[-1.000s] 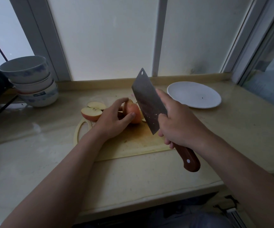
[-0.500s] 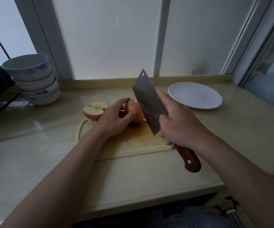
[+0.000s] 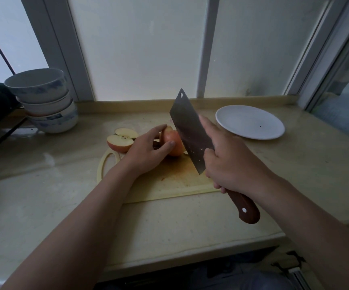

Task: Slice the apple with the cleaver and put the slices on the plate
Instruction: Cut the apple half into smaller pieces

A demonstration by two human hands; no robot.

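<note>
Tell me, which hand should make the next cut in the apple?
The right hand. It grips the cleaver, whose blade stands close beside the apple piece on the board. The left hand holds that piece steady, so it is busy.

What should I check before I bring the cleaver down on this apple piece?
1. Hold on the apple piece: ok, the left hand grips it on the cutting board.
2. Left fingers clear of the blade: cannot tell, the thumb sits close to it.
3. Grip on the cleaver: ok, the right hand wraps the handle, forefinger along the blade.
4. Cutting board flat on the counter: ok.
5. The two cut pieces out of the way: ok, at the board's far left corner.
6. Room on the plate: ok, bare except a dark speck.
</note>
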